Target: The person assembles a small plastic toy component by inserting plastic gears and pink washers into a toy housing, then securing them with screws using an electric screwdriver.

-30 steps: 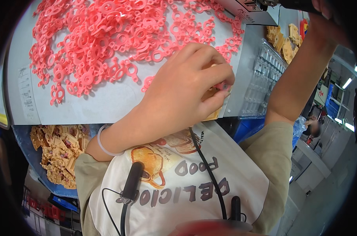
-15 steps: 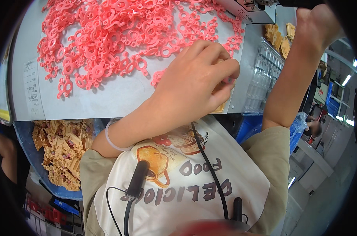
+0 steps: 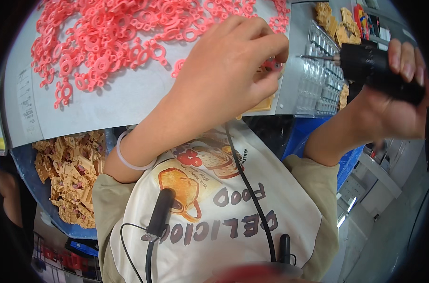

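My left hand (image 3: 228, 63) reaches over the grey table, its fingers curled and pinched around a small pinkish-red part (image 3: 272, 65), mostly hidden by the fingers. Just below that hand, a beige plastic piece (image 3: 261, 107) shows at the table's front edge; whether the hand touches it I cannot tell. On the right, my raised right hand (image 3: 398, 113) grips a black electric screwdriver (image 3: 370, 66), whose thin metal bit points left toward the left hand. A big heap of pink plastic ring parts (image 3: 115, 37) spreads over the table, beyond and left of my left hand.
A clear plastic tray (image 3: 313, 80) with compartments lies at the table's right. Beige plastic parts (image 3: 344, 30) sit behind it. At the lower left, a blue bin (image 3: 28, 174) holds many beige pieces. A black cable (image 3: 254, 198) hangs down my front.
My right hand has come down from the upper right and now holds the electric screwdriver in sight. The left hand stays pinched; the whole view has shifted slightly.
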`<state>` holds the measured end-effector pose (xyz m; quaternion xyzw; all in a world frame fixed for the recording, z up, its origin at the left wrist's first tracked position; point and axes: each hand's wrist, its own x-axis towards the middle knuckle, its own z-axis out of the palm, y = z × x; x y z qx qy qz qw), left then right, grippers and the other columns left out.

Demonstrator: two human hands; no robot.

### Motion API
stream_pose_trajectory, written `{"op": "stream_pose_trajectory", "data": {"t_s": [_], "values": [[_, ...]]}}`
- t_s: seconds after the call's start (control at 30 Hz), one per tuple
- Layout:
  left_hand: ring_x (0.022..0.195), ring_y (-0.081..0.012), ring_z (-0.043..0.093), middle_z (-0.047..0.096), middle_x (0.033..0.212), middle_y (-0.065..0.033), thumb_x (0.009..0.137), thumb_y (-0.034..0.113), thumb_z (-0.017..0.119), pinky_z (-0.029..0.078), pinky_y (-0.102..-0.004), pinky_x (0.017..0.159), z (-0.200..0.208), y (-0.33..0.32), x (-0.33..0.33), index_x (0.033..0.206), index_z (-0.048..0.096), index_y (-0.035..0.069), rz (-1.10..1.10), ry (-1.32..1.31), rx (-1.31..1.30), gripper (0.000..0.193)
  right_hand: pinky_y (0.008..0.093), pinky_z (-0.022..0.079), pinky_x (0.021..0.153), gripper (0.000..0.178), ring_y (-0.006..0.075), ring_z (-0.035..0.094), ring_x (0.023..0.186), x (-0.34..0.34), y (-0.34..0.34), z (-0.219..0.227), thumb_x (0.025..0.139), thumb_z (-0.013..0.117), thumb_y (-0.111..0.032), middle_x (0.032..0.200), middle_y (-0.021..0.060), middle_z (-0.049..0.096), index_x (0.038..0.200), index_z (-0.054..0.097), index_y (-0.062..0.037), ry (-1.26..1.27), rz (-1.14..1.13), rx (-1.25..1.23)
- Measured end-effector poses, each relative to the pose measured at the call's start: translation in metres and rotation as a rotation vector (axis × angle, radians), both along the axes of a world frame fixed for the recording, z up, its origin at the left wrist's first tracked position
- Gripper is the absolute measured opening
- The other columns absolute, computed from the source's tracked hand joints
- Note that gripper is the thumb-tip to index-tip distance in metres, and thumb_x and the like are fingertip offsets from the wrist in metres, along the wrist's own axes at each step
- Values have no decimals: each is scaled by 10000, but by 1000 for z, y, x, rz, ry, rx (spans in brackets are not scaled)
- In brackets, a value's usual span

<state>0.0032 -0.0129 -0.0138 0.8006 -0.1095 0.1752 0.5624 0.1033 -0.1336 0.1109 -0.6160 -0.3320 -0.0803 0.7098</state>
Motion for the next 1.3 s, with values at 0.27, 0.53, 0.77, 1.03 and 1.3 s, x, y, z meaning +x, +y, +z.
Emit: {"op": "stream_pose_trajectory", "data": {"t_s": [0.27,0.53,0.77,1.03,1.3], "values": [[901,-256,609,633,899,-77,797,82,734,482,-354,822,22,6,0,916,647,40,-71,94,-29,153,330,414,651,178,164,519,665,3,-70,-3,846,559,-167,709,54,460,718,461,-92,66,92,-54],[897,-240,617,638,907,-69,789,60,734,489,-331,817,22,6,-1,924,658,40,-63,135,-25,156,331,410,615,204,155,503,631,-6,-58,-10,866,533,-189,707,40,457,704,440,-108,49,137,-44],[887,-224,624,638,928,-72,787,42,732,496,-317,820,26,6,-2,938,658,26,-83,179,-90,169,325,404,587,254,143,492,611,-17,-51,-7,891,516,-190,705,31,454,677,396,-124,-20,105,-152],[892,-214,628,635,939,-75,789,36,729,504,-310,823,23,2,-2,941,653,17,-74,168,-156,171,312,406,578,303,128,487,600,-28,-51,-6,903,514,-197,712,16,447,643,365,-147,-32,103,-224],[932,-214,638,656,976,-77,789,34,717,504,-326,855,9,0,2,941,655,11,-77,204,73,166,300,408,573,336,116,484,589,-37,-46,-9,909,510,-214,730,-1,442,618,347,-171,-54,59,-333]]}}
